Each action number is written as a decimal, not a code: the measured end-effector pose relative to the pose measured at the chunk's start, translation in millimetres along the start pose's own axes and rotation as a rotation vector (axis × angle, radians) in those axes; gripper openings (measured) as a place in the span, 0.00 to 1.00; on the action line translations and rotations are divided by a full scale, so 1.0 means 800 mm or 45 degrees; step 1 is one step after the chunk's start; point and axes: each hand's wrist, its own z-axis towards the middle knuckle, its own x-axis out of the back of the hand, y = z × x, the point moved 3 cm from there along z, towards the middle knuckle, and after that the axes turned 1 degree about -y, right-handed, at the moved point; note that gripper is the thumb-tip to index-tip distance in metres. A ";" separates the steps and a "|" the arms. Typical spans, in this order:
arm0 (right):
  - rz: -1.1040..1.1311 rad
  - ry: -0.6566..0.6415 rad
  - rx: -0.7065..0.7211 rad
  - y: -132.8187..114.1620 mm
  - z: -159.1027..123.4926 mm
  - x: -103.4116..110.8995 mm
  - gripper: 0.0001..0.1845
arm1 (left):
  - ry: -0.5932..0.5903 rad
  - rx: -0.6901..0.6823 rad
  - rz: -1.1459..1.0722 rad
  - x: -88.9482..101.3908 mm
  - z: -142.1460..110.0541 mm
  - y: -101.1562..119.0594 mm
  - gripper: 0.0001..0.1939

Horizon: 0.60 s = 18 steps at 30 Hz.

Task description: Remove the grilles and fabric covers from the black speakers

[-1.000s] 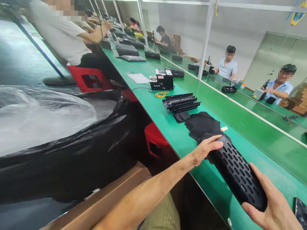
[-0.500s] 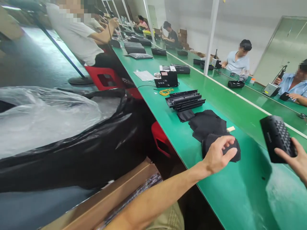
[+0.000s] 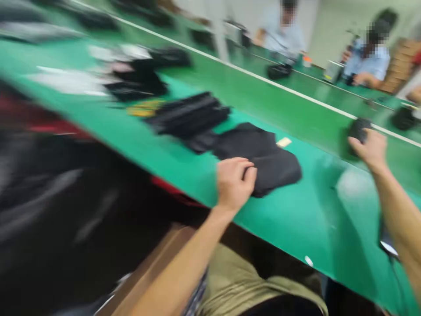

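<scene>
My left hand is at the near left edge of a stack of black cloth sheets, fingers curled and thumb against the edge. More black sheets lie just behind, overlapping the stack. Out at the far side of the bench, my right hand grips a black plastic housing, mostly covered by the fingers. In the earlier view this housing shows a raised block pattern on one face.
Long black plastic parts lie left of the sheets, by a yellow cable coil and a black machine. A cardboard box stands below the bench edge. Co-workers sit across the green bench.
The view has swung right and blurred. My left hand has gone from hovering over the cloth stack to its edge. My right hand has carried the housing farther across the bench.
</scene>
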 end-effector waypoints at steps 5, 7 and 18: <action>-0.036 -0.064 -0.072 0.003 -0.142 0.051 0.14 | -0.085 0.022 -0.085 -0.020 0.011 -0.026 0.14; -0.014 0.008 -0.133 -0.007 -0.210 0.079 0.18 | -0.093 0.018 -0.076 -0.018 0.007 -0.026 0.16; -0.745 0.248 -1.157 0.169 -0.500 0.308 0.44 | 0.022 0.002 -0.153 -0.025 0.005 -0.031 0.13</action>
